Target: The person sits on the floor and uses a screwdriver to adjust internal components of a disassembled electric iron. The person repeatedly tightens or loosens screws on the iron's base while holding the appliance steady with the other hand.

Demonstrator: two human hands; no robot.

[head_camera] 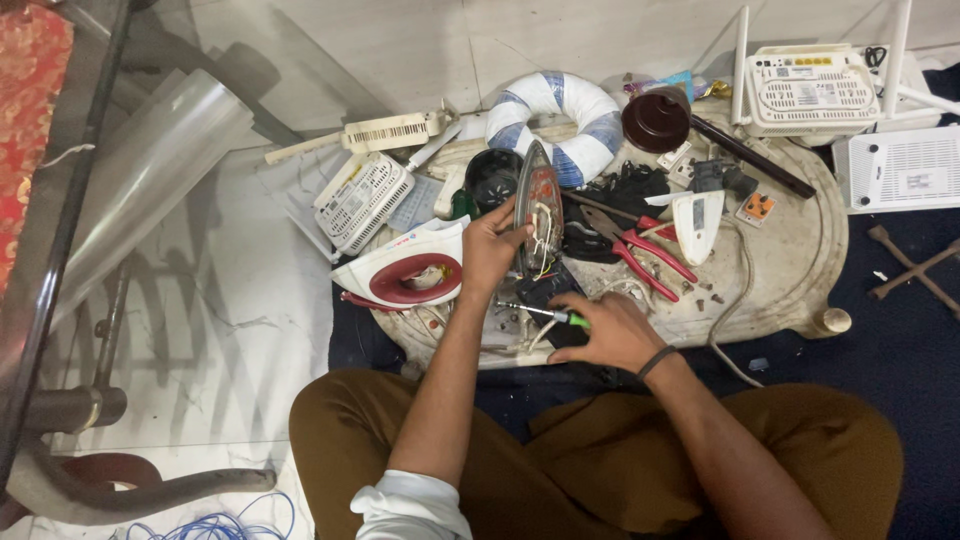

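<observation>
While our left hand [490,250] grips the upended iron soleplate [540,210], our right hand [612,332] pinches a green-handled screwdriver [545,314]. Step, we judge: working its wiring. Next needs a steady tip.

Opened iron base [540,210] upright w/ exposed wiring; green-handled screwdriver [545,314] horizontal just below.

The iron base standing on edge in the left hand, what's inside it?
Inside the iron base, yellow and pale wires over a reddish-brown plate show. The left hand covers its lower left edge; deeper parts are hidden.
</observation>
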